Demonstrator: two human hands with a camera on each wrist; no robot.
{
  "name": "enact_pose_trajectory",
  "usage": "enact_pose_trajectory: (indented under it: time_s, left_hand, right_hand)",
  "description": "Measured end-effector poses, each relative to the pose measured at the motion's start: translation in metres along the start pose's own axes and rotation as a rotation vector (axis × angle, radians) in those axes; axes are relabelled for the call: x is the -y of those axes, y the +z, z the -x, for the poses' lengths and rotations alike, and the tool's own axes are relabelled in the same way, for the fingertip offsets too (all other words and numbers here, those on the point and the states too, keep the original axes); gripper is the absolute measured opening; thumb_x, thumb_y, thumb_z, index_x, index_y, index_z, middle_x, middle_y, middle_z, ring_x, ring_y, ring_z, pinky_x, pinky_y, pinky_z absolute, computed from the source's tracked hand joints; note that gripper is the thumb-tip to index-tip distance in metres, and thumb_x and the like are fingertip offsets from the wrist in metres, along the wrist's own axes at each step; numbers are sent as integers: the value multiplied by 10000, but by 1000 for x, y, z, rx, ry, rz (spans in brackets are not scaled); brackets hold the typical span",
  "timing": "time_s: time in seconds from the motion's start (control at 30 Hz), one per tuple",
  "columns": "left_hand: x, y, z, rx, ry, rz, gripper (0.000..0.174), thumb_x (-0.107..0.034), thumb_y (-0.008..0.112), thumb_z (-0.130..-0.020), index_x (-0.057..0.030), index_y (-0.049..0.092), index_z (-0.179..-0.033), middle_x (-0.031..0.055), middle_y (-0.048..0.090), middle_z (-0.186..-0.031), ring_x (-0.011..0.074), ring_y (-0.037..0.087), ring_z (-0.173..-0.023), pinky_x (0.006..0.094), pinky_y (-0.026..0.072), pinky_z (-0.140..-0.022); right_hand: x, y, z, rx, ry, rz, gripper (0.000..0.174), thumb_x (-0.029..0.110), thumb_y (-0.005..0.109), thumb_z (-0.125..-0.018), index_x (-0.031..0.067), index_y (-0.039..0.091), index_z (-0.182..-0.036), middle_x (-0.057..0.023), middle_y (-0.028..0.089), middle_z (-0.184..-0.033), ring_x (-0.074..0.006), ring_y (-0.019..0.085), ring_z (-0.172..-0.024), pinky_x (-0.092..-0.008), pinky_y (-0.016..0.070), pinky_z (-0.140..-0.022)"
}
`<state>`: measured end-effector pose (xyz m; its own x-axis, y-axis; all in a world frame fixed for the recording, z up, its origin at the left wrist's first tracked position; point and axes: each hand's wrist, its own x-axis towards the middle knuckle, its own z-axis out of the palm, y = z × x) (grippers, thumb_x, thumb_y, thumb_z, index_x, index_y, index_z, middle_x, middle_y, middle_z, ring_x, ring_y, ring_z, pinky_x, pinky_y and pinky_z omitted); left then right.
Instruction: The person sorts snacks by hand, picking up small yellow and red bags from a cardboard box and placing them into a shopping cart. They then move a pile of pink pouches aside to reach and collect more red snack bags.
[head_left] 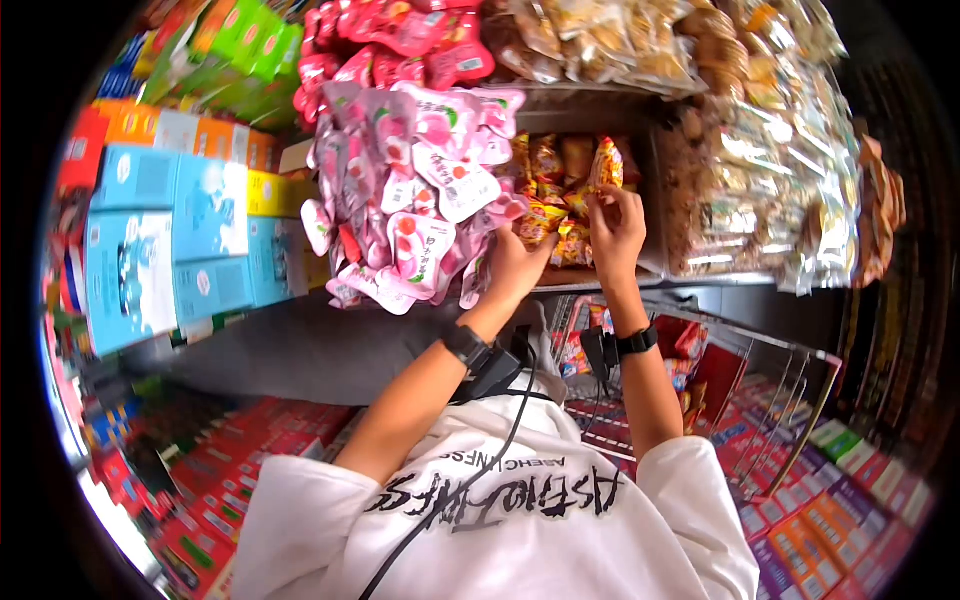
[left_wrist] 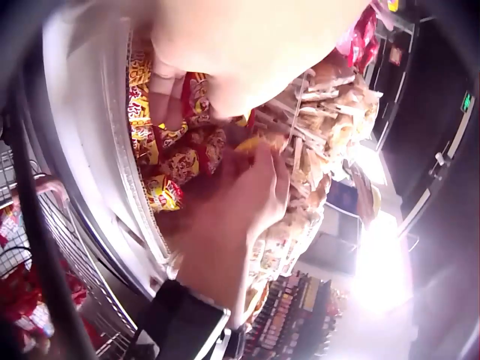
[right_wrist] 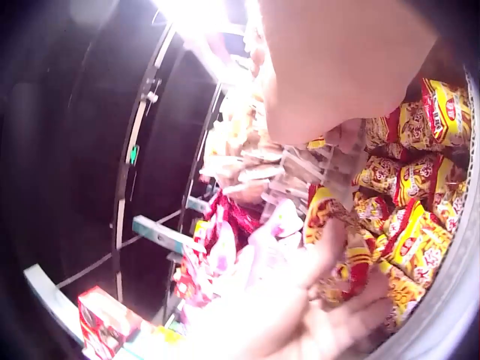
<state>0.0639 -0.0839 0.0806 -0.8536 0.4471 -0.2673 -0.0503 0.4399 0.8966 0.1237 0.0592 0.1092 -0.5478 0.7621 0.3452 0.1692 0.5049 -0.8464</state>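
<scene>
Small yellow-and-red snack packets fill a bin in the head view. My right hand pinches one snack packet that stands up at the bin's right side; in the left wrist view the fingertips of this right hand meet around its yellow edge. Lower in the bin, my left hand reaches among the packets with its fingers spread. In the right wrist view, the left hand touches packets with its thumb and fingers apart, and more packets lie beside it.
Pink-and-white pouches heap up left of the bin, with red pouches behind. Clear-wrapped snacks are piled on the right. A wire shopping cart holding packages stands below the bin. Blue boxes are stacked at far left.
</scene>
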Motion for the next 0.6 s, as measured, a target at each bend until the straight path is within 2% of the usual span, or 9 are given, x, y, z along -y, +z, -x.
enact_pose_trajectory:
  time_s: [0.03,0.07,0.13,0.17,0.2,0.3,0.4,0.53,0.6]
  left_hand:
    - [-14,1,1,-48,-69,-100,695,-301,749,-799,50,376,-1268,236,549,-1207,337,558,-1119,381,442,-928]
    - [-8,14,-1,-285,160,-119,653,-316,769,-768,109,432,-1131,292,615,-1025,439,611,-970,458,477,-832]
    - [-12,20,-6,-262,-23,-1,592,-283,753,-782,121,445,-1087,309,614,-950,461,605,-931,480,462,-813]
    - [-1,27,-12,-326,81,-11,472,-222,706,-814,132,479,-1028,311,610,-892,482,596,-875,497,452,-794]
    - [0,30,-17,-322,37,-54,485,-226,696,-827,132,465,-1059,321,600,-942,477,588,-914,487,447,-820]
    - [5,38,-24,-384,56,-145,424,-174,630,-875,134,455,-1107,342,577,-1047,480,560,-985,482,432,-864]
    - [9,43,-22,-545,189,-151,252,-116,583,-880,109,536,-982,330,592,-924,486,561,-931,508,430,-812]
    - [5,38,-18,-449,97,-105,254,-110,567,-898,93,508,-1039,318,581,-993,489,543,-959,506,416,-846]
    - [4,44,-18,-489,121,-178,264,-114,564,-904,81,498,-1069,315,561,-1045,488,529,-986,503,411,-860]
  right_hand:
    - [0,6,1,56,2,-18,173,2,687,-825,36,643,-989,-99,570,-882,-185,608,-740,-268,493,-635]
    - [0,11,1,122,46,-112,195,-1,689,-817,39,643,-1002,-113,574,-916,-221,613,-799,-297,498,-639]
    - [-15,29,-4,108,-103,35,221,-15,674,-811,43,638,-1022,-132,578,-950,-261,613,-811,-332,507,-669]
    - [-27,38,-7,200,-129,16,260,-24,663,-796,45,630,-1044,-156,573,-986,-308,610,-832,-363,517,-718]
    - [-22,41,-10,368,-18,34,314,-19,623,-799,53,612,-1105,-179,574,-1035,-347,599,-890,-397,509,-809]
    - [-63,70,-5,549,-261,-20,380,11,601,-821,4,553,-1198,-200,583,-1135,-412,566,-1015,-436,466,-905]
    - [-67,58,-19,636,-225,7,416,12,606,-818,13,534,-1227,-208,562,-1155,-420,568,-981,-431,472,-889]
    - [-50,53,-32,322,-87,55,460,76,639,-799,36,519,-1241,-249,577,-1112,-427,554,-1037,-459,487,-862]
    - [-63,64,-35,501,10,71,479,107,667,-789,29,518,-1238,-250,585,-1104,-428,561,-1028,-459,492,-850]
